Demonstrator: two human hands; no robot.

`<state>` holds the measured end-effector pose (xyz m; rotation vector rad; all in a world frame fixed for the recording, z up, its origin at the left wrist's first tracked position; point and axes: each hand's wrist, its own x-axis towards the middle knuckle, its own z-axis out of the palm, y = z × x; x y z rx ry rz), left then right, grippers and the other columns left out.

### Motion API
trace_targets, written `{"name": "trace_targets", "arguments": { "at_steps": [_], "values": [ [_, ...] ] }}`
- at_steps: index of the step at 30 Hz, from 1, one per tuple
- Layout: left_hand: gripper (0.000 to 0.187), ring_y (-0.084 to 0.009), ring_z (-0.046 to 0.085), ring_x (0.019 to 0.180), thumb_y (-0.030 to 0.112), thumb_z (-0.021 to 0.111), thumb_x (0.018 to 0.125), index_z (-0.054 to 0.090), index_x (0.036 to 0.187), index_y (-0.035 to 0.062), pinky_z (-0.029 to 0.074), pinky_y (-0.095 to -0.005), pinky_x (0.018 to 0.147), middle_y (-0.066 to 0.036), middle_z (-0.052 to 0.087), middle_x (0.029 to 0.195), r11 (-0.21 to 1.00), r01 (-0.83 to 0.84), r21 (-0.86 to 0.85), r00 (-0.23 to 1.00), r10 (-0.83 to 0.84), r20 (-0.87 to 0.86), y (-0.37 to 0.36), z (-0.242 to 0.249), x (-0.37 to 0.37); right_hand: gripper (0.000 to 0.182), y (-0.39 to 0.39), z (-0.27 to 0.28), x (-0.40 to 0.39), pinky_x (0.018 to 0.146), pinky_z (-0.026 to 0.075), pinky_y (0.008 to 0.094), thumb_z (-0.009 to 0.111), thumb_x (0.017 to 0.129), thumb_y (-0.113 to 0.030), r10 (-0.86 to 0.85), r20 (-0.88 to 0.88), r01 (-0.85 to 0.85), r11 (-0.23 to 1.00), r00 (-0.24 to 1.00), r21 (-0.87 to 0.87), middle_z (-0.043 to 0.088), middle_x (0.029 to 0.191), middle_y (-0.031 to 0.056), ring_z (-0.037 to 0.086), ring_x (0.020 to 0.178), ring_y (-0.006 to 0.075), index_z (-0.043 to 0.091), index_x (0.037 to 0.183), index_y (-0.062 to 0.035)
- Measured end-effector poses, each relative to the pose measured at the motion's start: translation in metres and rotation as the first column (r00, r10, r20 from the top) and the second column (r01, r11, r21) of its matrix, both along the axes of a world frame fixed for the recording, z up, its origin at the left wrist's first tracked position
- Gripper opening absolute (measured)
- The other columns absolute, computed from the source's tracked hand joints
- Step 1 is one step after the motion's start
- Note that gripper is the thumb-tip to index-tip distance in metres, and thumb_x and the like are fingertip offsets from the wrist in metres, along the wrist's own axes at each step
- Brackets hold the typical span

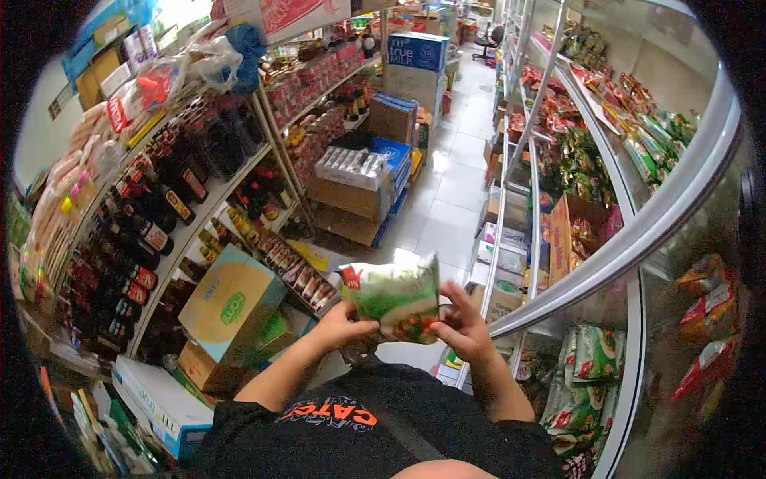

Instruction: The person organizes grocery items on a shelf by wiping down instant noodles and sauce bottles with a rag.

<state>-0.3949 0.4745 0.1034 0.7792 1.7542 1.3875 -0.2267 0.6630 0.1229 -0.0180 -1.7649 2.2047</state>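
Note:
A green and white food packet (391, 294) with a red logo patch in its upper left corner is held up in front of my chest. My left hand (345, 327) grips its lower left edge, thumb lying across the front. On the other side, my right hand (463, 323) pinches the lower right edge between thumb and fingers. The fingers behind the packet are hidden. Similar green and white packets (586, 383) lie stacked on the low shelf to my right.
Dark sauce bottles (152, 231) line the left shelves. A Tươi carton (231, 303) and a white box (159, 403) stand low at left. Stacked cartons (347, 195) sit beside the tiled aisle (451, 184). A metal-framed rack (606, 247) of packets curves along my right.

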Motion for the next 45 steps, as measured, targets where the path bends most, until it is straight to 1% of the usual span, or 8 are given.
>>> {"name": "trace_targets", "arguments": {
  "at_steps": [4,9,22,26,33,37,43,45],
  "values": [
    [0.054,-0.0249,0.056,0.091,0.031,0.057,0.079,0.037,0.121,0.0020,0.045,-0.0374,0.078,-0.013,0.051,0.110,0.937,-0.214,0.278,0.850,0.038,0.525,0.018,-0.004,-0.002,0.061,-0.012,-0.018,-0.020,0.077,0.044,0.0299,0.057,0.078,-0.009,-0.311,-0.162,0.278,0.940,0.937,-0.196,0.037,0.124,0.0154,0.049,0.094,0.0160,0.026,0.131,-0.0049],
    [0.051,-0.0273,0.057,0.089,0.041,0.059,0.076,0.047,0.111,0.0056,0.049,-0.0386,0.070,-0.011,0.058,0.100,0.909,-0.382,0.165,0.386,-0.005,0.922,0.047,-0.041,0.028,0.065,-0.031,-0.045,-0.032,0.081,0.043,0.0331,0.068,0.069,-0.025,-0.232,0.089,0.127,0.770,0.969,0.625,0.046,0.113,0.0173,0.048,0.103,0.0260,0.037,0.122,-0.0018],
    [0.030,-0.0191,0.057,0.084,0.012,0.056,0.076,0.052,0.103,0.0005,0.048,-0.0319,0.077,-0.009,0.057,0.094,0.867,-0.446,0.221,0.745,0.223,0.628,0.039,-0.044,0.002,0.035,-0.005,-0.002,-0.025,0.079,0.043,0.0340,0.066,0.065,-0.013,-0.240,-0.053,0.220,0.752,0.969,0.622,0.053,0.096,0.0140,0.052,0.090,0.0273,0.058,0.099,-0.0073],
    [0.025,-0.0176,0.059,0.080,0.006,0.054,0.076,0.052,0.100,0.0014,0.050,-0.0316,0.071,-0.007,0.057,0.091,0.910,-0.308,0.277,0.783,0.077,0.617,0.047,-0.033,0.038,0.033,-0.014,-0.024,-0.053,0.081,0.041,0.0392,0.065,0.064,-0.011,-0.298,-0.387,0.469,0.291,0.873,0.834,0.050,0.096,0.0133,0.049,0.090,0.0314,0.059,0.096,-0.0075],
    [0.022,-0.0165,0.057,0.074,0.004,0.052,0.078,0.050,0.100,0.0030,0.050,-0.0295,0.067,-0.006,0.056,0.085,0.965,-0.238,0.107,0.810,0.137,0.570,0.033,-0.039,0.042,0.031,-0.003,-0.041,-0.072,0.078,0.043,0.0400,0.061,0.067,-0.015,-0.480,-0.097,0.367,0.509,0.872,0.779,0.051,0.097,0.0181,0.051,0.089,0.0356,0.055,0.096,-0.0043],
    [0.024,-0.0153,0.056,0.080,0.002,0.051,0.079,0.049,0.103,0.0032,0.049,-0.0263,0.065,-0.005,0.055,0.089,0.907,-0.381,0.182,0.766,0.199,0.611,0.036,-0.059,0.039,0.034,-0.042,-0.048,-0.076,0.078,0.044,0.0410,0.064,0.067,-0.015,-0.155,-0.254,0.297,0.418,0.955,0.859,0.050,0.097,0.0202,0.052,0.088,0.0360,0.052,0.097,-0.0033],
    [0.022,-0.0119,0.054,0.069,0.006,0.057,0.075,0.052,0.096,0.0015,0.045,-0.0256,0.060,-0.003,0.056,0.081,0.941,-0.287,0.178,0.915,0.215,0.342,0.033,-0.066,0.038,0.027,0.015,-0.099,-0.089,0.072,0.044,0.0416,0.056,0.072,-0.013,-0.498,-0.287,0.363,0.060,0.819,0.930,0.048,0.094,0.0186,0.049,0.088,0.0362,0.046,0.094,-0.0032],
    [0.023,-0.0118,0.054,0.066,0.007,0.058,0.075,0.052,0.095,0.0014,0.044,-0.0249,0.058,-0.002,0.056,0.079,0.957,-0.235,0.172,0.950,0.188,0.251,0.033,-0.081,0.036,0.025,0.014,-0.079,-0.080,0.072,0.043,0.0414,0.054,0.074,-0.014,-0.688,-0.054,0.444,0.405,0.724,0.800,0.048,0.092,0.0189,0.050,0.083,0.0361,0.046,0.095,-0.0028]
  ]
}}
